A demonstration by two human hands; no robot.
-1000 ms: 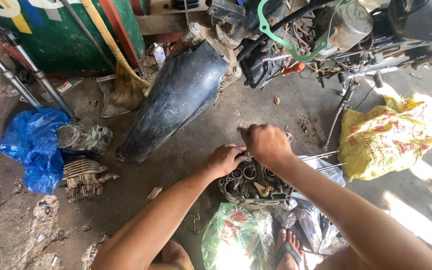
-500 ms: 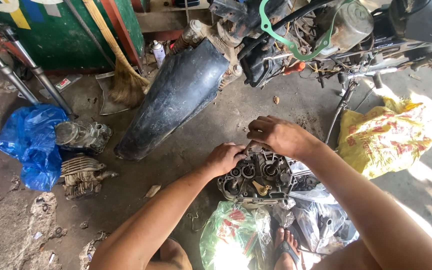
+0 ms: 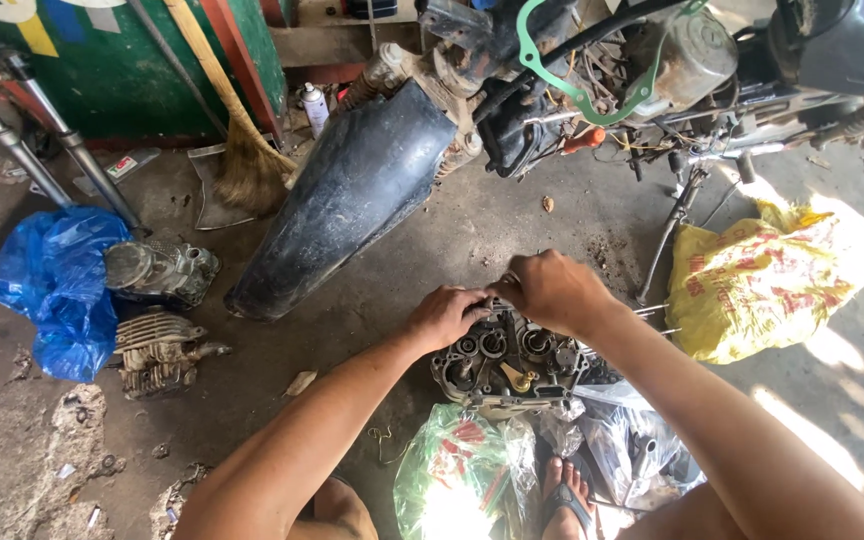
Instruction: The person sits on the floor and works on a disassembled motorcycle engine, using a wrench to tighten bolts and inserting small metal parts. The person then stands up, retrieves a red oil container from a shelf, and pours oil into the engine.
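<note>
The engine case [image 3: 507,368] is a grimy grey casting with round bearing seats, dark bores and one brass-coloured fitting near its middle. It lies flat on the concrete floor [image 3: 432,265], open face up, just ahead of a green plastic bag [image 3: 457,470] and clear bags [image 3: 622,445]. Its long axis runs roughly left to right.

The left hand [image 3: 444,316] curls over the case's far left edge, fingers bent on the rim. The right hand [image 3: 550,290] rests closed over the far edge, beside the left (whether it pinches something small, I cannot tell). Half a second ago the right hand was higher and farther from the left; now the two nearly touch.
</note>
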